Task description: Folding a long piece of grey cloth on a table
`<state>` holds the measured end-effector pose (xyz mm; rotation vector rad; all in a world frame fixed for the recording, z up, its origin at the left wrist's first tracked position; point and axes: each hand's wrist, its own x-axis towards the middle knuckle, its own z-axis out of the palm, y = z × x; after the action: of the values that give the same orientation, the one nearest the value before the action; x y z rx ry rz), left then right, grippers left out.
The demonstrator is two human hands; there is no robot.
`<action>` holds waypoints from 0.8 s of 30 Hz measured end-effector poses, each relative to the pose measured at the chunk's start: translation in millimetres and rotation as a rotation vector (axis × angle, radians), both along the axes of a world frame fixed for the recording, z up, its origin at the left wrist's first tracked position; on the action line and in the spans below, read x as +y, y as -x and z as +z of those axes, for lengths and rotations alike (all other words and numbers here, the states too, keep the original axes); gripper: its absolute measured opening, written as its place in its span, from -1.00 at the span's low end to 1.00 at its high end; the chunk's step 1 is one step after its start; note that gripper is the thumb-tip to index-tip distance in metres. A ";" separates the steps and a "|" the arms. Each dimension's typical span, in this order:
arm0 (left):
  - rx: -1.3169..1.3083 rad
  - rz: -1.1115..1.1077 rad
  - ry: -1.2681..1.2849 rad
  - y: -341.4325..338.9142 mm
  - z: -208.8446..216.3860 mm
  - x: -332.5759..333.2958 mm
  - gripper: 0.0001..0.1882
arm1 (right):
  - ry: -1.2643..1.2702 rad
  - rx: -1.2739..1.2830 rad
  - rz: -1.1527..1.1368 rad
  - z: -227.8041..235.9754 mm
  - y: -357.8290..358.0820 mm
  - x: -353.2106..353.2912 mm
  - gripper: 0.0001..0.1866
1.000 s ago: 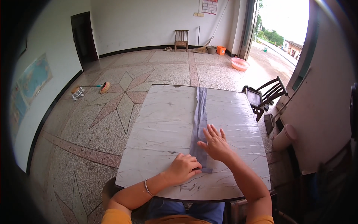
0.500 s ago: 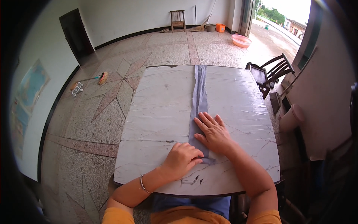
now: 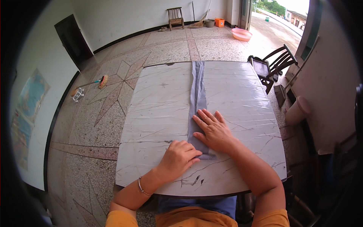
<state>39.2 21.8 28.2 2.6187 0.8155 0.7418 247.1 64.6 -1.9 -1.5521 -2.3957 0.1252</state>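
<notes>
A long grey-purple cloth strip (image 3: 199,89) runs down the middle of the marbled white table (image 3: 159,102) from its far edge toward me. The strip has lengthwise creases, and its near end is turned over into a narrow crosswise fold or roll. My left hand (image 3: 177,158) is closed at that near end, with thumb and fingertips pinching its left side. Just beyond it, my right hand (image 3: 214,130) lies flat with fingers spread, pressing partly on the strip and partly on the tabletop. The cloth under both hands is hidden.
A dark chair (image 3: 270,68) stands by the table's far right corner, with a dustpan (image 3: 280,95) and pink bin (image 3: 298,110) nearby. A mop (image 3: 103,81) lies on the floor at left. By the back wall are a wooden chair (image 3: 175,18) and pink basin (image 3: 242,34).
The whole view has shifted slightly. Both hands keep nearly the same places on the cloth strip, the left still pinching its near end and the right still flat.
</notes>
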 end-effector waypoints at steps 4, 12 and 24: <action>0.015 0.063 0.050 -0.1 -4.3 4.4 -0.84 | -0.003 -0.003 0.002 -0.8 -0.8 0.2 -0.31; -0.077 0.125 0.063 -4.0 -12.8 12.7 -0.89 | -0.019 -0.002 0.005 -2.5 -1.7 1.1 -0.31; 0.054 0.041 -0.117 -2.7 -3.7 10.2 -0.82 | 0.002 0.016 0.002 2.1 -2.2 0.4 -0.31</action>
<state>41.9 32.0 24.5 2.7442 0.8673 0.7547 249.3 65.0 0.2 -1.5442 -2.3850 0.1396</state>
